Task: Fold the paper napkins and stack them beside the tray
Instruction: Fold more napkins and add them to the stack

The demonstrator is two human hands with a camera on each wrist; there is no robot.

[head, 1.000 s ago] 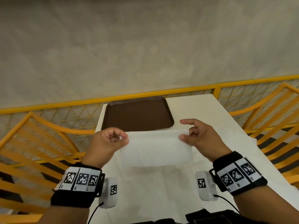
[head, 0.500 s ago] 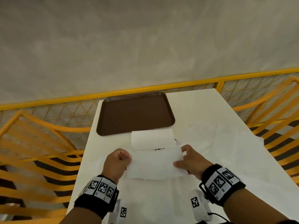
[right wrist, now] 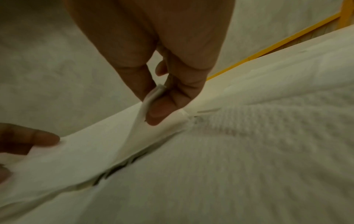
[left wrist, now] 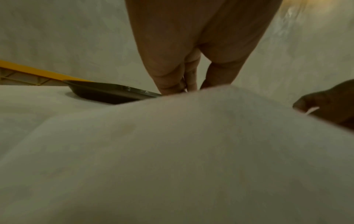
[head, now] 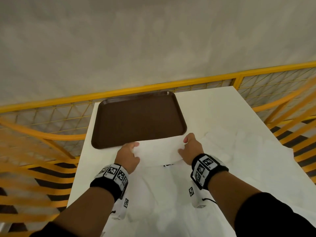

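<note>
On the white table [head: 222,106], just near of the brown tray [head: 136,117], we are holding a folded white napkin [head: 159,149] between both hands, its far edge lying along the tray's near rim and overlapping it slightly. Our left hand [head: 127,155] is gripping the napkin's left end, with the fingertips reaching the far-left corner beside the tray; in the left wrist view the fingers [left wrist: 170,72] are pointing down together at the napkin's [left wrist: 172,151] far edge, right next to the tray's [left wrist: 107,92] dark rim, and we cannot tell from that view exactly how they are closing on the paper. Our right hand [head: 190,148] is pinching the napkin's right end: in the right wrist view the thumb and forefinger [right wrist: 166,112] are pressing a doubled layer of the napkin [right wrist: 80,151] between them, and the left hand's [right wrist: 25,141] fingertips are showing at the left edge, resting on the same sheet. Beneath the napkin's near edge, a strip of dark printing is showing in the head view and in the right wrist view; we cannot read it. More white paper [head: 239,151] is lying spread and creased on the table to the right of the hands and toward the near edge. Yellow railing [head: 119,90] with mesh panels is running along the table's far and lateral sides, with a pale wall [head: 153,40] beyond it.
</note>
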